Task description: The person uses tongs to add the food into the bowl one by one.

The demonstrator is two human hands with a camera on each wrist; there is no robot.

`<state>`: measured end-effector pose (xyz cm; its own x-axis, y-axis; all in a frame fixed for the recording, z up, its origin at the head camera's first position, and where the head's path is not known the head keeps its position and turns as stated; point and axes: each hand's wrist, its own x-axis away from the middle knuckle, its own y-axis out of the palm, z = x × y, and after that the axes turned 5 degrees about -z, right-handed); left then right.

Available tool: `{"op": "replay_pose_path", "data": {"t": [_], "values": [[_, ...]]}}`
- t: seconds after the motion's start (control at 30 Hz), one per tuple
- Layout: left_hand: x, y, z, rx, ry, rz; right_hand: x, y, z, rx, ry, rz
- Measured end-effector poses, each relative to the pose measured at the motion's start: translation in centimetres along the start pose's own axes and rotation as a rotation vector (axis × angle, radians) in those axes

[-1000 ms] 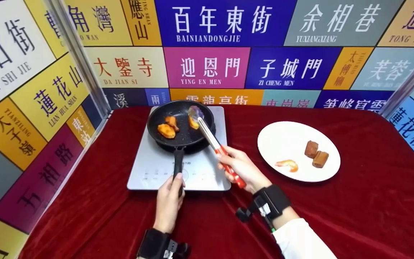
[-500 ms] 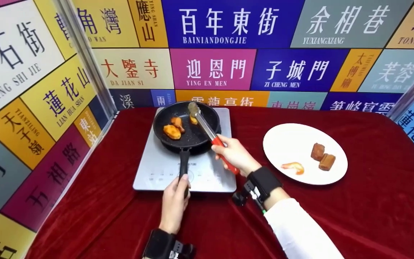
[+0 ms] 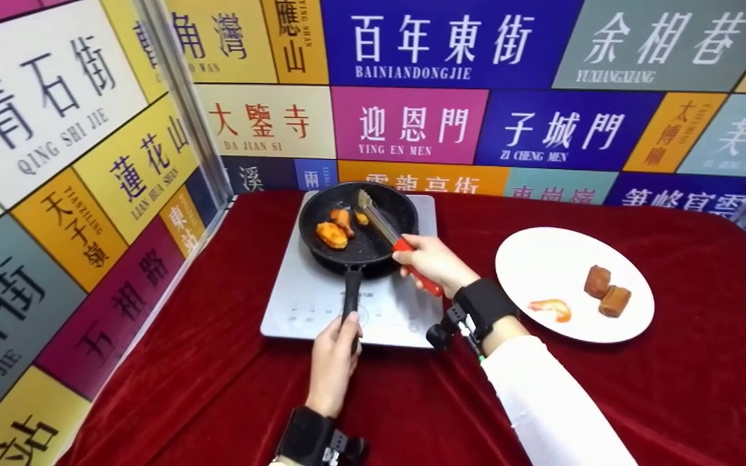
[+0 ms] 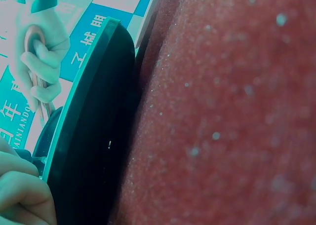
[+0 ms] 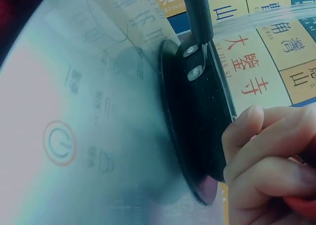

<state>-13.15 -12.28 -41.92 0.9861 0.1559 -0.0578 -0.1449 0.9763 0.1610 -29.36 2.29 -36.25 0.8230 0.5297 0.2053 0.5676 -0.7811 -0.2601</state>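
My left hand (image 3: 334, 356) grips the black handle (image 3: 351, 288) of a frying pan (image 3: 379, 249). In my right hand (image 3: 438, 262) is a pair of tongs (image 3: 383, 223) with red handles, reaching down into the pan. Their tip is at a small yellow-orange food piece (image 3: 361, 219); whether they clasp it is too small to tell. Two orange-brown pieces that look like chicken (image 3: 332, 235) lie at the pan's left. In the right wrist view, my right fingers (image 5: 261, 166) curl beside the pan's outer wall, and the food is hidden.
Beneath the pan is a silver induction cooker (image 3: 289, 298) with a touch panel. A white oval plate (image 3: 535, 259) on the right bears a shrimp (image 3: 551, 309) and two brown blocks of food (image 3: 598, 281). Red velvet cloth (image 3: 217, 388) covers the table; sign-printed walls (image 3: 405, 123) stand behind.
The head view has swung left. Inside the pan, the tongs' tip and the yellow-orange piece have shifted left, closer to the other pieces. My left hand keeps its grip on the handle.
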Motion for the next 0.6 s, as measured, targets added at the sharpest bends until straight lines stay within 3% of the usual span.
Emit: {"op": "replay_pose_path", "data": {"t": [0.37, 0.6], "values": [[0.21, 0.05, -0.05, -0.027, 0.002, 0.007, -0.21, 0.32, -0.64, -0.014, 0.087, -0.008], [0.11, -0.02, 0.11, -0.043, 0.027, 0.002, -0.20, 0.54, -0.78, 0.028, 0.056, 0.009]]}}
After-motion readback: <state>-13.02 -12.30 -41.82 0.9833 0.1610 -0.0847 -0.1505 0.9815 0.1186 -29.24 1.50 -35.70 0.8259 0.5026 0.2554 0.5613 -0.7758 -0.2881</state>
